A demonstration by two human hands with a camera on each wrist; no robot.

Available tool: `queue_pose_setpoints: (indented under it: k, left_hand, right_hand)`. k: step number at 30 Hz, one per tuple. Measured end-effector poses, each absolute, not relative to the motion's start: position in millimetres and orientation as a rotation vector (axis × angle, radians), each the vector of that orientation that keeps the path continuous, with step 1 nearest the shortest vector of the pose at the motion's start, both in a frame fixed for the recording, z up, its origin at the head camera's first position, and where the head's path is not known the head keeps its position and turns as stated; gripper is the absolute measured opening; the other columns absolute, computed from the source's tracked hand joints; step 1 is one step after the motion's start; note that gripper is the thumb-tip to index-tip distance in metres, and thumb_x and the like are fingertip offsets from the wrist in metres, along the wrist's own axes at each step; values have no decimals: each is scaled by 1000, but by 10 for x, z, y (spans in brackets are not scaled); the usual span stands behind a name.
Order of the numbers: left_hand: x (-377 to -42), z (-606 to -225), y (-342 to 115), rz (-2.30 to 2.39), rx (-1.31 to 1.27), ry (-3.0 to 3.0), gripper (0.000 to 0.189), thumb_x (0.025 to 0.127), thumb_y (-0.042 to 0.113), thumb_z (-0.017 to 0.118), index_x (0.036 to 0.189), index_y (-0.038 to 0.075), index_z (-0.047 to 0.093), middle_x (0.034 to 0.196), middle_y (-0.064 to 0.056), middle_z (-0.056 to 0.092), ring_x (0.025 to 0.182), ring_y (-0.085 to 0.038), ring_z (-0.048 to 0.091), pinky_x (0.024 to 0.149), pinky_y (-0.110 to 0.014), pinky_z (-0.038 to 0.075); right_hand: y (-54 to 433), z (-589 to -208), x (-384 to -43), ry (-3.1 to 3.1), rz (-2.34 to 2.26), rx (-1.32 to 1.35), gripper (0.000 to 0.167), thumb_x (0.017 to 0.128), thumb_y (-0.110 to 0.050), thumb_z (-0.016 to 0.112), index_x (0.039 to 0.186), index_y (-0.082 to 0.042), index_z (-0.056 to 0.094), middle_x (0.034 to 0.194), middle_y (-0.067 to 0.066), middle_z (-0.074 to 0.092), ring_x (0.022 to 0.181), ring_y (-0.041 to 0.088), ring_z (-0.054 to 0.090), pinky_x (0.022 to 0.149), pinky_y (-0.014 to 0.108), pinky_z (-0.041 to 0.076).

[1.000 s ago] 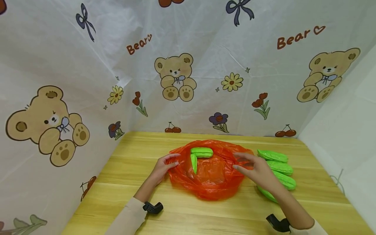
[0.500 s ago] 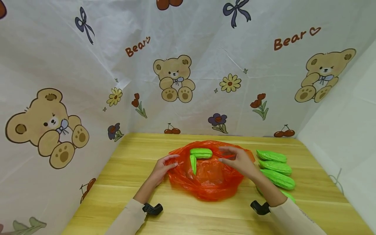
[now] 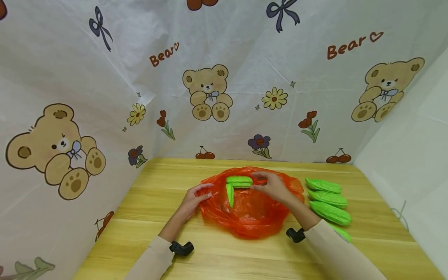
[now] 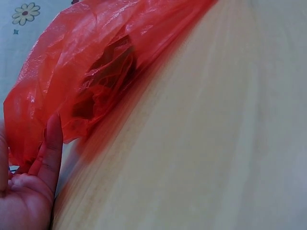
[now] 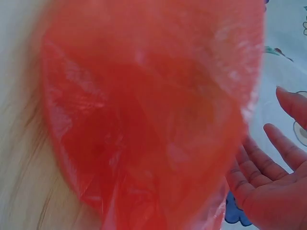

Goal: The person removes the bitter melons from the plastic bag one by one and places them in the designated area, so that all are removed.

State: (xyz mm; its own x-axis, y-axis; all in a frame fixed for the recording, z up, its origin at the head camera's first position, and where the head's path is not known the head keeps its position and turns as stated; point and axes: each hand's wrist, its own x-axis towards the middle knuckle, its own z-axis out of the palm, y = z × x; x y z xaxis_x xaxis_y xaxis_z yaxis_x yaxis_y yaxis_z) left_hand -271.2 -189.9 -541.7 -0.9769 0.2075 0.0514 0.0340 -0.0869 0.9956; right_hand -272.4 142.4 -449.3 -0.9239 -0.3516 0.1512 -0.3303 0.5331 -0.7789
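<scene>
A red plastic bag (image 3: 252, 229) lies with its mouth spread wide in the head view. Inside it are a ribbed green bitter melon (image 3: 239, 181) lying crosswise and a narrower green piece (image 3: 230, 194) below its left end. My left hand (image 3: 191, 200) holds the bag's left rim, the film lying between thumb and fingers in the left wrist view. Over the bag's right part, my right hand (image 3: 274, 187) reaches in with thumb and fingers apart, fingertips at the bitter melon's right end. The right wrist view shows this hand (image 5: 273, 187) half hidden behind red film, holding nothing.
Several green bitter melons (image 3: 329, 212) lie in a column on the wooden table (image 3: 224, 262), right of the bag; the right forearm partly covers the nearest one. A bear-printed cloth (image 3: 245, 46) stands behind. A thin cable (image 3: 402, 214) is at the right edge.
My right hand has moved left from the bag's right rim, across its mouth, to the bitter melon inside. My left hand has stayed at the left rim.
</scene>
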Motion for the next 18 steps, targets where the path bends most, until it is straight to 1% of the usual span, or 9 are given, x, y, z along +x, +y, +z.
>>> queue_pose_setpoints:
  k: [4, 7, 10, 18]
  left_hand:
    - [-2718, -5409, -1900, 2218, 265, 2037, 40, 91, 6, 75, 130, 1, 66, 139, -12, 57, 122, -23, 54, 92, -25, 54]
    - [-2724, -5405, -1900, 2220, 262, 2038, 40, 91, 5, 74, 130, 1, 66, 139, -13, 57, 122, -23, 54, 92, -25, 54]
    - [-2723, -5399, -1897, 2223, 265, 2035, 40, 91, 5, 74, 130, 1, 66, 139, -13, 57, 121, -23, 55, 93, -25, 54]
    - [-2704, -5404, -1894, 2218, 273, 2028, 41, 91, 6, 75, 131, 0, 65, 138, -14, 56, 119, -23, 56, 93, -26, 54]
  right_hand:
    - [1367, -4521, -2801, 2721, -1390, -579, 48, 89, -15, 79, 133, -2, 65, 130, 17, 66, 121, 37, 60, 98, 51, 52]
    - [1332, -4549, -2853, 2721, -1401, -574, 47, 89, -15, 79, 132, 0, 65, 129, 18, 66, 121, 37, 60, 98, 51, 53]
    - [1310, -4592, -2908, 2729, -1395, -576, 48, 89, -15, 79, 132, 2, 64, 129, 19, 66, 120, 38, 60, 99, 51, 52]
    - [1306, -4692, -2990, 2709, -1416, -530, 48, 89, -13, 79, 131, 2, 65, 128, 18, 67, 120, 37, 61, 102, 52, 49]
